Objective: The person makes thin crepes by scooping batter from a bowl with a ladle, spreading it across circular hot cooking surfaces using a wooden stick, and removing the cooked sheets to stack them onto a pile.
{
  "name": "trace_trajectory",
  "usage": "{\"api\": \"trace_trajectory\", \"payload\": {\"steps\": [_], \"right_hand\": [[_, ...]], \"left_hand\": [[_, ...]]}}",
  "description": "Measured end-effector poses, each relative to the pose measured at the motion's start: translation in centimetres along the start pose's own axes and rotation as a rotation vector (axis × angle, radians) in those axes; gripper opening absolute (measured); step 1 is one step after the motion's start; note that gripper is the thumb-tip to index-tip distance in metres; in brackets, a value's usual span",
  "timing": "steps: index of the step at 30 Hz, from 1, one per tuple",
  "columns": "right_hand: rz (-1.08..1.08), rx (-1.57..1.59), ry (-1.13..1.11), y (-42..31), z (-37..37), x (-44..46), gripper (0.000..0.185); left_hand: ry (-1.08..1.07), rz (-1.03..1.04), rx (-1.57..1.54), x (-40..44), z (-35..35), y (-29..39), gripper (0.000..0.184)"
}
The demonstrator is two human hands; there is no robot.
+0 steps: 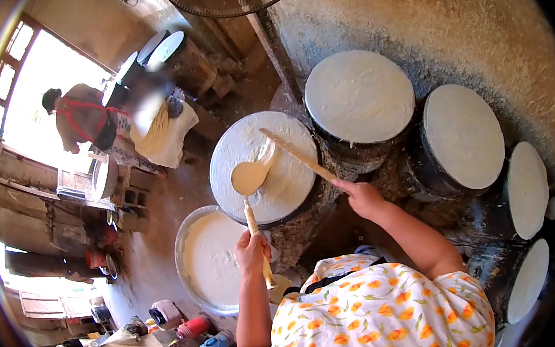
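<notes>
The white top (379, 309) carries an orange-and-green floral print.

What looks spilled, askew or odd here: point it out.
The black cylindrical drum at lower right has whitish marks on its side, likely spillage. Thick pale paste beside the pale round-bowled ladle lies unevenly on the round white drum top, perhaps normal mid-work.
</notes>
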State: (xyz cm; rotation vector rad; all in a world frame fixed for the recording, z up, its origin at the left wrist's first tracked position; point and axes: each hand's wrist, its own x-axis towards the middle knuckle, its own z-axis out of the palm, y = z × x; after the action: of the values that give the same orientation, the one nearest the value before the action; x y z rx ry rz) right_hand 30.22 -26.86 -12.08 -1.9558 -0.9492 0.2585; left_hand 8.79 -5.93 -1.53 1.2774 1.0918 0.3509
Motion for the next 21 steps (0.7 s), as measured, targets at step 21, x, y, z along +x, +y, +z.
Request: {"api": "trace_trajectory", "payload": {"steps": [21], "right_hand": [[0.079, 0.035, -0.383, -2.2, -1.7, -6.8, 0.055]], "left_hand": [[-0.026, -0.06, -0.167, -4.1, -3.5, -1.5, 0.013]]}}
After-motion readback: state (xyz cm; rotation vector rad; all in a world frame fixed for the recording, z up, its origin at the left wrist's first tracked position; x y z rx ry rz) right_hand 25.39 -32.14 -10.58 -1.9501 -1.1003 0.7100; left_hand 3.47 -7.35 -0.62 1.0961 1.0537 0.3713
